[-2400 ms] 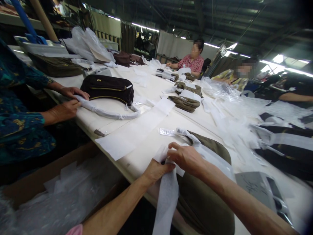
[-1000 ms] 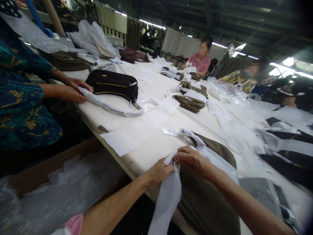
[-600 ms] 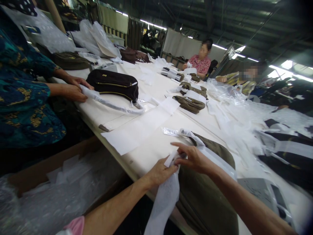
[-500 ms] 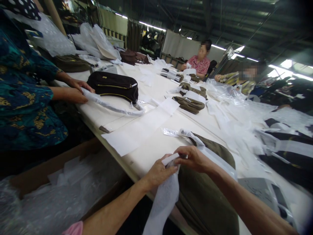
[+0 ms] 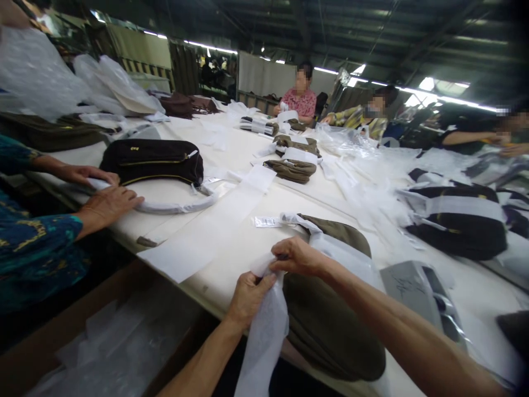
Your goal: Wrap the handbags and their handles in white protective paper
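Note:
A long strip of thin white wrapping paper [image 5: 264,331] hangs down over the table's near edge. My left hand [image 5: 248,298] pinches it at its upper part. Just above, my right hand [image 5: 295,256] is closed around the strip's top end, where a small dark bit shows between the fingers. Beneath my right forearm lies an olive bag [image 5: 330,325], with a band of white paper [image 5: 347,253] across it. A clear label [image 5: 268,221] lies by the bag's white-wrapped end.
On the left a co-worker's hands [image 5: 109,201] hold the wrapped strap of a black bag [image 5: 152,160]. A white paper sheet [image 5: 202,237] lies between us. Paper-banded olive bags [image 5: 289,171], a grey tape dispenser [image 5: 417,292] and black bags [image 5: 463,220] lie farther off. Below is a box with paper scraps [image 5: 107,342].
My view has turned right, so things appear farther left. My hands have drawn slightly apart along the paper strip. The co-worker's hands have shifted along the wrapped strap.

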The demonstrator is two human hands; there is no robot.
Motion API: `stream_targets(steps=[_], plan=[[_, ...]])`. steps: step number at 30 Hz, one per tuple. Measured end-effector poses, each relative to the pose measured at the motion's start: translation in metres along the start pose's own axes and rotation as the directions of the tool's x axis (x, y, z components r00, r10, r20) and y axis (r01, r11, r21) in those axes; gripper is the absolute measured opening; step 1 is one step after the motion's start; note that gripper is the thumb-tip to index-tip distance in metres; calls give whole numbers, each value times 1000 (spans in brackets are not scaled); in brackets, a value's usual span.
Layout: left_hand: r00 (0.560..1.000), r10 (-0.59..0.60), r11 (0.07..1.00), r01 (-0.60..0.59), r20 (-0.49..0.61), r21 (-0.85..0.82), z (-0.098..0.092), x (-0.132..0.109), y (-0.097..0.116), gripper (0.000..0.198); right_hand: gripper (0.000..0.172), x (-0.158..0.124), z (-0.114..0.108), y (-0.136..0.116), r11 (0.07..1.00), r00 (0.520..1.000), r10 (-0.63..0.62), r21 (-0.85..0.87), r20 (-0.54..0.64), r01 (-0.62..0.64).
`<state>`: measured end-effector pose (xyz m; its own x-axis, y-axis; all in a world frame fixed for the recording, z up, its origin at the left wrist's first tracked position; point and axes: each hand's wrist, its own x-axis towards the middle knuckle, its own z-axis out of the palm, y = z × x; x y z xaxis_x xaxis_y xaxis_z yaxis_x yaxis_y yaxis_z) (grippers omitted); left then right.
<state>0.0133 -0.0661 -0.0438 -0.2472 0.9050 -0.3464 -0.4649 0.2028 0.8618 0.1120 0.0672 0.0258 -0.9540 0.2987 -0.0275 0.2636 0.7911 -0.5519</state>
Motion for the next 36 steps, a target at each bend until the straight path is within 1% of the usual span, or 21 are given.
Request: stream_targets(steps=[2,3,4,5,6,7,8,9,10,11,12,13,14,16,18,20,21,26,28,32,36], plan=[[1000,-4,1000,5,-13,8,0,1,0,30,16,-5,1,-6,1000,998,13,-20,-61,-14],[1000,-7,1000,8,-18,11,1,1,0,29,12,-10,1,-10,999,991,27,-28,-129,-31],[1000,-10,1000,10,-19,13,1,0,1,29,15,-16,2,-16,997,970,64,-26,-234,-72],[1000,-17,1000,17,-16,13,2,0,1,29,23,-23,4,-23,989,921,138,4,-365,-147],[1000,-29,1000,29,-12,10,2,-1,2,30,28,-31,7,-30,968,840,245,77,-483,-238],[999,-43,999,43,-9,5,3,-1,3,31,30,-38,11,-36,925,748,378,200,-546,-322],[998,-58,998,58,-5,0,3,-2,4,32,29,-44,17,-41,854,670,519,357,-531,-378],[998,-70,998,70,1,-3,4,-2,4,33,30,-49,24,-45,756,633,637,518,-441,-400],[997,-75,997,75,13,0,4,-3,5,34,31,-52,31,-48,647,630,708,651,-319,-397],[997,-68,998,67,29,11,4,-3,5,35,33,-52,39,-49,543,648,734,749,-204,-380],[998,-52,998,50,47,32,3,-3,5,35,34,-51,46,-49,459,661,739,816,-131,-351],[998,-36,998,32,60,59,3,-4,5,35,34,-48,52,-48,404,660,743,860,-110,-311],[998,-23,996,17,65,88,3,-4,5,36,34,-45,57,-47,378,649,750,888,-127,-263],[999,-12,990,5,52,138,2,-4,5,36,34,-39,63,-44,357,624,759,920,-184,-162],[999,-14,986,6,43,167,1,-4,5,37,35,-37,66,-41,330,626,751,941,-211,-79],[999,-5,980,-5,50,197,1,-5,4,37,36,-36,67,-41,293,635,746,955,-202,-41],[998,6,974,-19,57,225,1,-5,4,36,35,-36,67,-41,283,627,752,959,-202,-31],[984,160,879,-177,75,443,5,-8,2,35,29,-27,71,-40,314,485,831,949,-272,-6],[972,225,836,-227,65,499,8,-10,0,36,28,-21,75,-37,317,463,842,948,-278,-7],[938,345,776,-308,39,550,11,-13,-7,35,25,-16,83,-31,317,461,845,948,-270,-27],[903,430,737,-364,22,569,9,-11,-11,34,24,-17,80,-30,304,517,822,952,-239,-44]])
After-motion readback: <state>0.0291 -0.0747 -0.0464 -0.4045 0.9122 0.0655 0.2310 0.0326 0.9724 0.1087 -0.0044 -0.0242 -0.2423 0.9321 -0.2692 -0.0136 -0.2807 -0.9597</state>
